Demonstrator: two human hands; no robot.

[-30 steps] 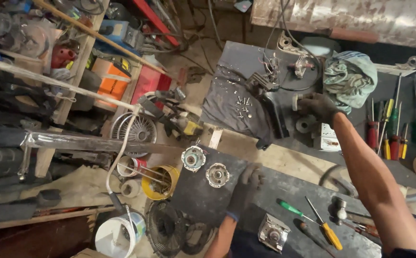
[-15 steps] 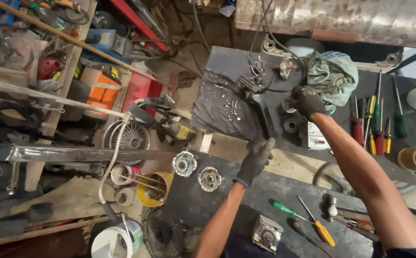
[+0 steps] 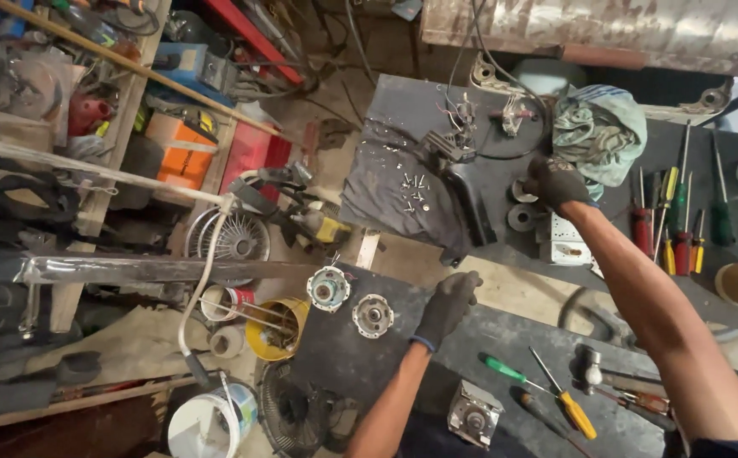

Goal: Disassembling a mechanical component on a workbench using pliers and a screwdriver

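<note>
Since a second ago the gloved left hand [image 3: 447, 307] has moved up from the near edge and now rests flat, fingers spread and empty, on the dark surface [image 3: 360, 365] just right of two round motor end caps [image 3: 372, 315]. The right hand [image 3: 555, 182] stays far right, apparently closed over a small round part, though the glove hides it.

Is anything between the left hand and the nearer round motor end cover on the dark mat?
Nothing visible. The gloved left hand rests on the dark mat just right of the round end cover, with only bare mat between them.
</note>
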